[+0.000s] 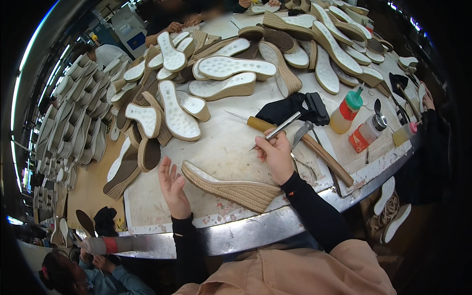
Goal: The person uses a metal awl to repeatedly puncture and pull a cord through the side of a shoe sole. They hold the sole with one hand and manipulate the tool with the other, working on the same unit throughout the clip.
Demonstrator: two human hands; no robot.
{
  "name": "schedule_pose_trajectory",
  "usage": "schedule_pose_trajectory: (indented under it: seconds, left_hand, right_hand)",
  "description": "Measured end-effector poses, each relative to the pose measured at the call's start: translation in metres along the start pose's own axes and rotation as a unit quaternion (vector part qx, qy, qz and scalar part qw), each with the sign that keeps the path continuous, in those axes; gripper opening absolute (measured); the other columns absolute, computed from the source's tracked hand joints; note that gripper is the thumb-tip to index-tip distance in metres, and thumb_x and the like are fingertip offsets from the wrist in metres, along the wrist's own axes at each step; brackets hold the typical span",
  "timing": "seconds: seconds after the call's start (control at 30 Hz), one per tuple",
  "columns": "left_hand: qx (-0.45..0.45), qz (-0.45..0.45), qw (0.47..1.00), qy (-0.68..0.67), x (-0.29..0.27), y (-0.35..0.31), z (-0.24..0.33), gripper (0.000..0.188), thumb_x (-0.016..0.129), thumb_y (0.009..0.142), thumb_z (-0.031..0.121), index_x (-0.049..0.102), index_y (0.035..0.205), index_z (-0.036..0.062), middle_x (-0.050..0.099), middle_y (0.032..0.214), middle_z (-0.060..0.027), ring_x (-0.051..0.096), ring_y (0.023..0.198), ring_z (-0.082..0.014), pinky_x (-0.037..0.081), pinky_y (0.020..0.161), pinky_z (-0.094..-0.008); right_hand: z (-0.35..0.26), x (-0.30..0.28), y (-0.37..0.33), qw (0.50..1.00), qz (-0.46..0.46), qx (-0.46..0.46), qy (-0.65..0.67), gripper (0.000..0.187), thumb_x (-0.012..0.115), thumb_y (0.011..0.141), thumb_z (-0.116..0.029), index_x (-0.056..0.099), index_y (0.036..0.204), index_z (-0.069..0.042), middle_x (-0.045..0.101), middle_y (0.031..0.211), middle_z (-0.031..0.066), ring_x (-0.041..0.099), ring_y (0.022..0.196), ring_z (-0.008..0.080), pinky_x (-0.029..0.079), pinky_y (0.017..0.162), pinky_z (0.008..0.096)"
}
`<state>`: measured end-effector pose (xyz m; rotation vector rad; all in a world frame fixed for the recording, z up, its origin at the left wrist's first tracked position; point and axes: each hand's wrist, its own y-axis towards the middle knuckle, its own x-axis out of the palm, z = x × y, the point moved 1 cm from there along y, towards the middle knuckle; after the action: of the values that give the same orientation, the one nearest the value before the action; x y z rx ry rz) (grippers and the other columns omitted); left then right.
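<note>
— When starting at the near edge, what to note first?

— Metal edging (246, 235) along the counter (233, 115), with a grey cylinder banded in red (96, 245) near the left end.

— And between the hands?

— A wedge sole (231, 191), set down on the pale top of the counter, braided side turned toward the wearer. Toe to the left, thick heel to the right, close by the black right sleeve (317, 211). White upper face just showing along the far side.

— State of each hand?

— Left hand (174, 191): open, fingers apart and loosely bent, holding nothing, just beside the toe of the sole. Right hand (276, 155): thumb and fingers pinched around a slim metal tool (288, 123), held like a pen, tip slanting down to the left.

— Past the right hand?

— A hammer (327, 159) with a wooden handle, lying aslant. Near it, an awl (259, 123) with a yellowish handle, spike pointing left, then a black cloth (280, 109). Off to the right, a green-capped bottle (344, 116), a metal-topped bottle (361, 139) and a pink-tipped bottle (404, 135).

— Farther still?

— A broad heap of wedge soles (236, 67), many with white faces upward. To the left, tall rows of greyish soles (73, 115). Beyond the heap, a co-worker's hand (173, 27).
</note>
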<state>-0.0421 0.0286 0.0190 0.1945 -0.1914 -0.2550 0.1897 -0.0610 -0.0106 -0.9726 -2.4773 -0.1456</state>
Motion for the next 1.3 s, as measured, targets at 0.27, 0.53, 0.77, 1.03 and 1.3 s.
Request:
schedule_pose_trajectory:
  seconds: [0.27,0.53,0.77,1.03,1.3]
  left_hand:
    - [0.002,-0.04,0.999,-0.033,0.011,-0.009,-0.018,0.09,0.065,0.07,0.022,0.017,0.145,0.0053,0.022,0.144,-0.0223,0.027,0.132,-0.0321,0.022,0.109,-0.0415]
    - [0.181,-0.087,0.959,0.199,0.019,-0.021,-0.006,0.083,0.072,0.066,0.026,0.035,0.138,0.0067,0.011,0.149,-0.0261,0.019,0.137,-0.0385,0.02,0.11,-0.0452]
    - [0.229,-0.07,0.923,0.3,0.048,-0.048,0.005,0.063,0.073,0.06,0.019,0.054,0.119,0.0105,0.002,0.149,-0.0308,0.013,0.138,-0.045,0.019,0.109,-0.0477]
    - [0.202,-0.047,0.938,0.277,0.054,-0.049,0.0,0.048,0.071,0.06,0.014,0.054,0.105,0.01,0.004,0.148,-0.0308,0.013,0.137,-0.0459,0.02,0.107,-0.0479]
    - [0.208,-0.044,0.935,0.282,0.055,-0.049,-0.001,0.043,0.071,0.061,0.012,0.052,0.099,0.0098,0.007,0.147,-0.0301,0.016,0.136,-0.0453,0.02,0.107,-0.0468]
  right_hand:
    - [-0.001,0.002,0.0,1.0,0.0,0.004,-0.005,0.027,0.067,0.084,-0.008,0.044,0.098,-0.004,0.06,0.07,0.0066,0.054,0.051,0.0081,0.04,0.043,0.02]
    - [-0.039,0.008,-0.017,0.993,-0.089,-0.069,-0.036,0.024,0.072,0.077,-0.001,0.051,0.086,-0.003,0.064,0.078,0.0081,0.061,0.064,0.01,0.047,0.054,0.0202]
    - [-0.032,0.014,-0.083,0.966,-0.149,-0.124,-0.172,0.021,0.07,0.079,-0.002,0.051,0.087,-0.001,0.064,0.081,0.0075,0.063,0.08,0.0107,0.049,0.072,0.0232]
    - [-0.022,0.009,-0.085,0.931,-0.178,-0.202,-0.245,0.025,0.067,0.079,0.006,0.044,0.084,-0.001,0.066,0.081,0.0153,0.066,0.091,0.0243,0.053,0.081,0.035]
    - [-0.019,0.013,-0.084,0.904,-0.172,-0.286,-0.269,0.028,0.07,0.077,0.006,0.044,0.081,-0.001,0.066,0.08,0.0168,0.068,0.088,0.0282,0.054,0.077,0.0364]
